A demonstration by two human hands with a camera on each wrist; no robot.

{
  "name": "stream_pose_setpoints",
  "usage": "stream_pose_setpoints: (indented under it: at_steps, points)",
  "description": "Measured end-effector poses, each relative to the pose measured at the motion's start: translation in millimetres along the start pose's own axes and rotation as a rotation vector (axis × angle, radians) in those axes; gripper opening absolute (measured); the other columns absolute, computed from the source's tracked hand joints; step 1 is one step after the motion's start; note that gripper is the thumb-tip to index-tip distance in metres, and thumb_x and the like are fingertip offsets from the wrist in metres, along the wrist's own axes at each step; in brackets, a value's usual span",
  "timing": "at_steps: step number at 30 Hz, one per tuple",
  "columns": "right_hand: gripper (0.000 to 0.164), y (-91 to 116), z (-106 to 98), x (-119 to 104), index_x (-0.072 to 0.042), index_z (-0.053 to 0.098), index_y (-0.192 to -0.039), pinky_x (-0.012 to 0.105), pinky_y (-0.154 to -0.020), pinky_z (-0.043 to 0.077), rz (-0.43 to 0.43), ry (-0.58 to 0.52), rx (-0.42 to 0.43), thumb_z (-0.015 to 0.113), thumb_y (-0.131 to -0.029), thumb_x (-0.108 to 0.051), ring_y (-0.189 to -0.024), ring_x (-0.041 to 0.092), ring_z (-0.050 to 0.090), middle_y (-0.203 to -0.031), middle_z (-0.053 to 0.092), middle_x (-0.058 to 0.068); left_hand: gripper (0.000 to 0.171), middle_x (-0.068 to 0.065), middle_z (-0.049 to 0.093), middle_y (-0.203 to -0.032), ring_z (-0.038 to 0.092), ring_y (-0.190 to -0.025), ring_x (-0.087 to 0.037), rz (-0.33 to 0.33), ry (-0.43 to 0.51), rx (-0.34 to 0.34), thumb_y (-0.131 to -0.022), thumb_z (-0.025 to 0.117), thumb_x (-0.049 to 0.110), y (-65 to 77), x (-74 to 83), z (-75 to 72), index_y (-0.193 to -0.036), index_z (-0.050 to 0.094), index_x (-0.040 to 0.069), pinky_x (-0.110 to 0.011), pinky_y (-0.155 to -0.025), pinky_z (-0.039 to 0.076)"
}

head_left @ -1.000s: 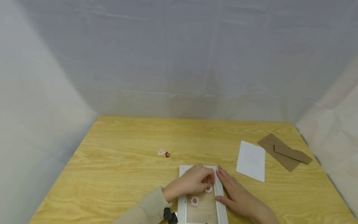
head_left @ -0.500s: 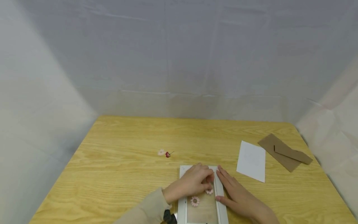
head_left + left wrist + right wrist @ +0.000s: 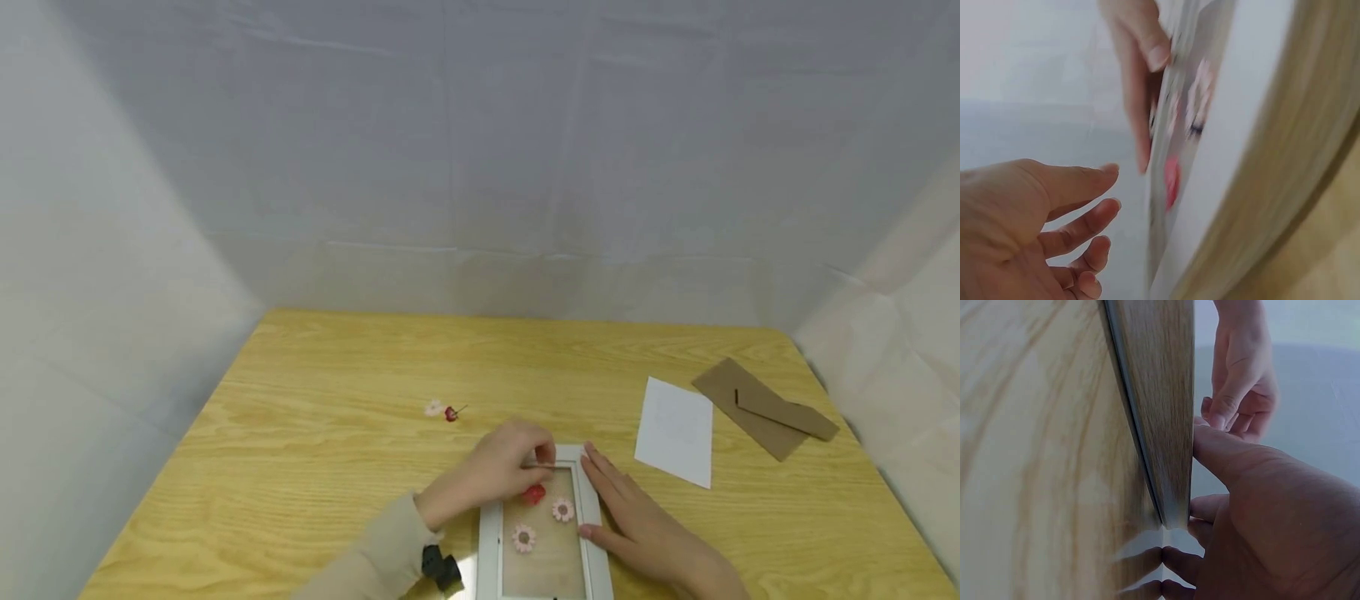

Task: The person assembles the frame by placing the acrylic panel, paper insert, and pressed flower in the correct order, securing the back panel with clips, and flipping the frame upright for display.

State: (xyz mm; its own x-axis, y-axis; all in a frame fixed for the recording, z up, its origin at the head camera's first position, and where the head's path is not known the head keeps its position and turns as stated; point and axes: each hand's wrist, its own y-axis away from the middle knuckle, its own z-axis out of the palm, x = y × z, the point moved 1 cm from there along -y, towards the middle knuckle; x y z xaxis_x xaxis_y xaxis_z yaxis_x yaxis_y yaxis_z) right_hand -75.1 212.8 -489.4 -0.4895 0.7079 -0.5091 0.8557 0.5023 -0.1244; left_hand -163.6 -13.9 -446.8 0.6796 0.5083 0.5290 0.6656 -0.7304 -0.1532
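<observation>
the picture frame (image 3: 597,567) lies flat on the desk (image 3: 300,467) at the near edge of the head view, between the two hands. inside its white border the pane bears a red flower (image 3: 534,495) toward the far end, a pink flower (image 3: 523,538) and a second pink flower (image 3: 562,509), spaced apart, perhaps so that each shows by itself.

the left hand (image 3: 498,471) hangs over the far left of the frame; the left wrist view shows its fingers loosely bent, thumb apart, nothing between them. the right hand (image 3: 637,525) lies along the frame's right side, fingers nearly straight and thumb on the border, likely to stop it sliding.

farther off, a pale flower (image 3: 432,407) and a dark red flower (image 3: 450,413) lie side by side, seemingly kept within reach. a white paper (image 3: 673,433) and a brown envelope (image 3: 750,408) sit off to the right, perhaps out of the way.

the frame's near end is cut off, and the left hand covers its far left corner. motion blurs the flowers in the left wrist view, and any print on the paper is too faint to read.
</observation>
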Motion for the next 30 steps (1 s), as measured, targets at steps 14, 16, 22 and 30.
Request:
stream_pose_setpoints:
  at_steps: [14,16,22,30]
  points:
    - [0.077,0,1,1,-0.002,0.023,-0.157,0.053,-0.11,0.029,-0.014,0.016,0.001,0.058,-0.099,-0.04,-0.145,0.034,0.026,-0.163,0.019,0.017,0.014,-0.002,0.063,-0.087,0.051,-0.079,-0.018,-0.159,-0.215,0.172,-0.083,0.077,0.009,12.8,-67.3,-37.4,-0.093,0.067,0.01,-0.034,-0.073,0.046]
    - [0.077,0,0,1,-0.002,0.023,-0.156,0.053,-0.11,0.029,-0.017,0.016,0.002,0.058,-0.099,-0.039,-0.145,0.034,0.026,-0.163,0.019,0.017,0.015,-0.004,0.063,-0.087,0.049,-0.079,-0.02,-0.172,-0.315,0.188,-0.082,0.079,0.009,15.7,-75.2,-39.1,-0.093,0.068,0.009,-0.034,-0.071,0.045]
    - [0.077,0,-1,0,-0.002,0.023,-0.156,0.054,-0.11,0.03,-0.013,0.008,-0.003,0.058,-0.1,-0.039,-0.145,0.035,0.026,-0.163,0.019,0.017,0.012,-0.005,0.06,-0.086,0.044,-0.076,-0.02,-0.2,-0.469,0.209,-0.085,0.078,0.012,24.8,-88.0,-36.5,-0.092,0.07,0.006,-0.032,-0.066,0.041]
    - [0.077,-1,0,1,-0.002,0.022,-0.157,0.055,-0.11,0.031,-0.018,0.014,0.002,0.058,-0.1,-0.039,-0.145,0.034,0.026,-0.163,0.019,0.017,0.009,-0.005,0.055,-0.082,0.044,-0.074,-0.022,-0.172,-0.453,0.204,-0.081,0.075,0.004,28.1,-88.5,-32.7,-0.084,0.067,0.007,-0.033,-0.063,0.041]
